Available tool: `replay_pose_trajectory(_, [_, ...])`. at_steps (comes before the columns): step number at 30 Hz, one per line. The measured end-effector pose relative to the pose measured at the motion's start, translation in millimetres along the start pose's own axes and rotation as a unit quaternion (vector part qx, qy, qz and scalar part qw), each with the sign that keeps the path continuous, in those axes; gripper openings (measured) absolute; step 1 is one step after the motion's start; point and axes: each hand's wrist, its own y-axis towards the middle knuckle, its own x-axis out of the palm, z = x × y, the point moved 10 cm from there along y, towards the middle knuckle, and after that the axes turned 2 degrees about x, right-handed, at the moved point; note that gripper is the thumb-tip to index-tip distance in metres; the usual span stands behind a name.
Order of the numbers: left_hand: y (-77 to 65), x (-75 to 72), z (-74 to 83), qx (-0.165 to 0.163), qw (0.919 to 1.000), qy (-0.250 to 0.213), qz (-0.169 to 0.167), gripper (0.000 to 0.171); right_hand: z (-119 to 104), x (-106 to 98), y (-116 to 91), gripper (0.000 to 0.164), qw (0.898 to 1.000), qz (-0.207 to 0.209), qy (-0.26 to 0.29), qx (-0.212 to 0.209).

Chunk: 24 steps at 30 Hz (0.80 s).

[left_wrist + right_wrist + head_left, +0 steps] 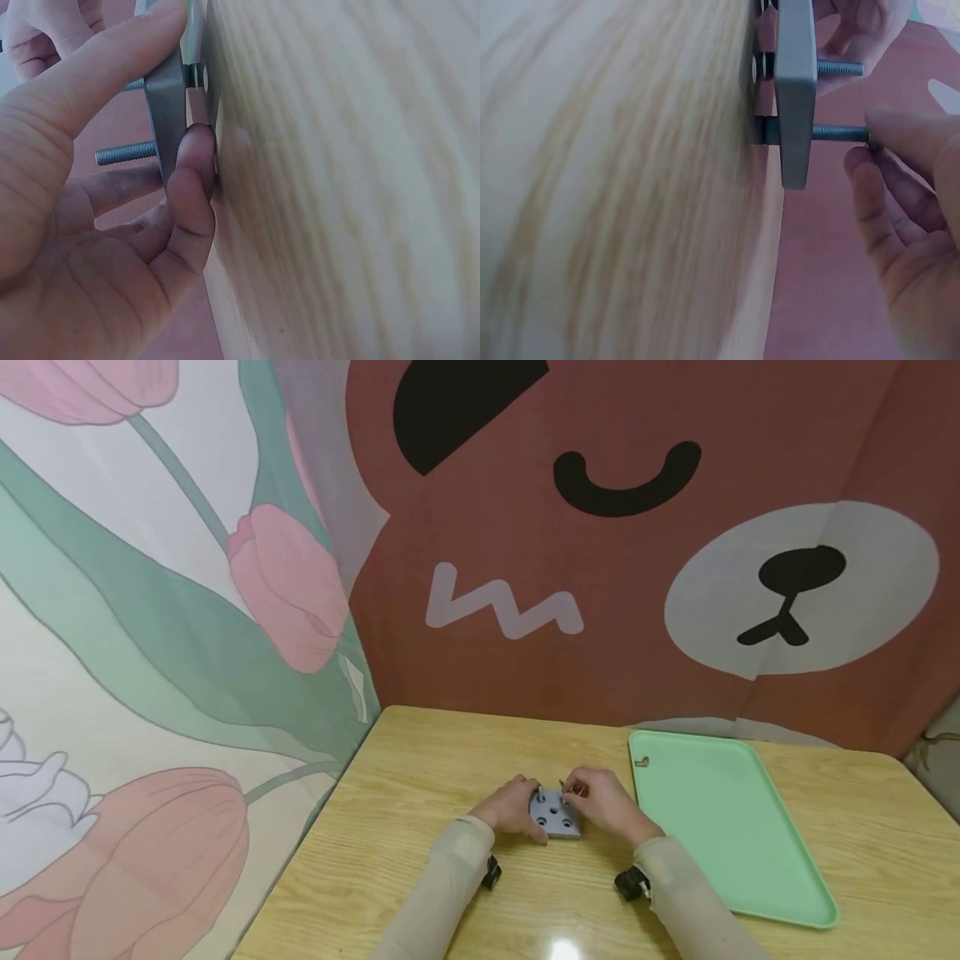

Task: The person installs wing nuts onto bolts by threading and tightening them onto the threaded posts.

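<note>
In the left hand (512,810), thumb and fingers curled round one side, a flat grey plate (555,829) with dark round holes and two upright threaded bolts (837,133) stood raised above the wood-grain table (450,747). Opposite that grip, the right hand (606,799) pinched a small brass-coloured piece (873,142), mostly hidden, at one bolt's tip, beside a mint-green tray (738,835).

No text, label, brand, number or sign can be read.
</note>
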Motion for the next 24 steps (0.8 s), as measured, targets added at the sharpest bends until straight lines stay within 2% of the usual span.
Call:
replay_pose_trajectory(4, [-0.4,0.4,-0.1,-0.001,1.0,-0.003,-0.001,0.084,1.5,-0.7,0.2,0.004,1.0,0.001,0.007,0.014])
replay_pose_trajectory(13, [-0.1,-1.6,0.3,-0.001,0.9999,-0.013,0.002,0.083,0.7,-4.2,5.5,0.003,0.999,0.01,0.034,0.007])
replay_pose_trajectory(24, [0.6,-0.7,-1.1,-0.001,0.9999,-0.01,0.003,0.081,6.6,-1.6,5.5,0.009,0.999,-0.002,0.045,0.023])
